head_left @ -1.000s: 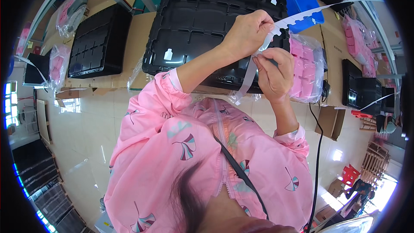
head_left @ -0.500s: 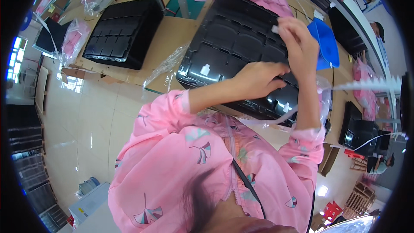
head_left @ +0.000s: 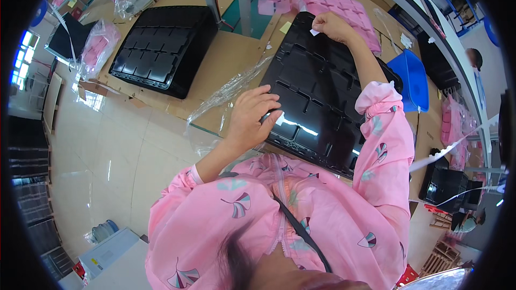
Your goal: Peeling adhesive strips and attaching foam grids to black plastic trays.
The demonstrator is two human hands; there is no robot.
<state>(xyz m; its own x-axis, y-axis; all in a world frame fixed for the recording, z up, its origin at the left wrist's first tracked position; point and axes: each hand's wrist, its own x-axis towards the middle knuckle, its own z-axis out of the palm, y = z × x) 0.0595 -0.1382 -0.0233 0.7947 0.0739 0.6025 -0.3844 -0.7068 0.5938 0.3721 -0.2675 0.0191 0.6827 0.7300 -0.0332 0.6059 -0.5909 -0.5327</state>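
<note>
A large glossy black moulded plastic tray [head_left: 317, 88], with rectangular recesses, lies on the table in front of me. My right hand [head_left: 333, 26] is over its far end, thumb and fingers closed in a pinch on a small white label [head_left: 314, 33]. At the tray's near left edge is my left hand [head_left: 250, 117], its fingers bent over the rim and the thumb on the near side. Close to that thumb, a white tab [head_left: 280, 120] shows on the black surface. How firmly the left fingers press is hard to see.
To the left sits another black tray [head_left: 161, 48]. Crumpled clear plastic film [head_left: 228, 94] lies between the two. A blue bin [head_left: 409, 80] stands to the right, and pink moulded sheets [head_left: 344, 11] lie behind. Grey metal posts [head_left: 244, 0] rise from the table.
My hands have moved apart: the right from the tray's right side to its far end, the left from over the tray to its left edge. The tray appears shifted and turned.
</note>
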